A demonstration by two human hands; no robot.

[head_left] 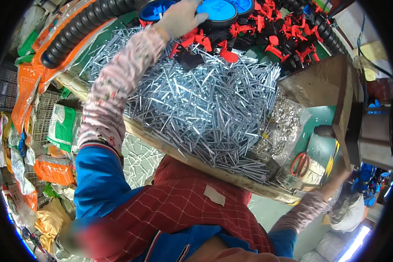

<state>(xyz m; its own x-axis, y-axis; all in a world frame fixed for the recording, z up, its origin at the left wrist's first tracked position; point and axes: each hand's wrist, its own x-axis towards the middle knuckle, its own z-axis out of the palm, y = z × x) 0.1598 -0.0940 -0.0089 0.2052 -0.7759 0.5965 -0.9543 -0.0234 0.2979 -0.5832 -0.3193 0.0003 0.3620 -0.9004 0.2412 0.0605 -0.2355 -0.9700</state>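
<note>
At the top of the head view, my left hand (180, 19), in a pale glove, is stretched across the table among round blue discs with black rims. Its thumb and fingers are spread at the edge of one blue disc (217, 9); another blue disc (156, 8) lies under or just left of the hand. Below it are red and black plastic parts (205, 40). My right hand (337, 180) is at the far right, beside the brown metal plate of a machine (343, 87). Its fingers are hidden or too blurred to make out.
A large heap of long metal pins (196, 100) covers the table in front of me. Right of it are a plastic bag of small metal pieces (286, 126) and red-handled scissors (300, 164). A black corrugated hose (87, 26) curves at upper left. Crates and bags (54, 170) stand left.
</note>
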